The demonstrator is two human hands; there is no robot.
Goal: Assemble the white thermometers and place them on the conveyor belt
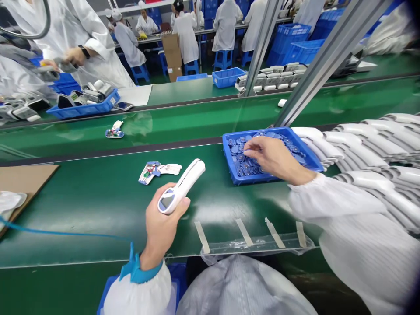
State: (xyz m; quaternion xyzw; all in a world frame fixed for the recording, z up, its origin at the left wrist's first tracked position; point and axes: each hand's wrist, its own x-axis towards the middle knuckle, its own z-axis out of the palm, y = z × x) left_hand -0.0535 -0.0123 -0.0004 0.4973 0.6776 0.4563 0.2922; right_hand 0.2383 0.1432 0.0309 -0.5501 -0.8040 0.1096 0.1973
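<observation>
Over the tray, right hand touched discs, grip unclear; pinching one edgewise looked wisest. Left of it, left hand clasped thermometer.

The thermometer is white w/ a pale blue face, & the tray is bright blue, full of grey-blue discs. The belt is dark green, the sleeves are white, & the wrist band & cord are light blue. The shells on the rt are white; the card on the lt is brown.
</observation>
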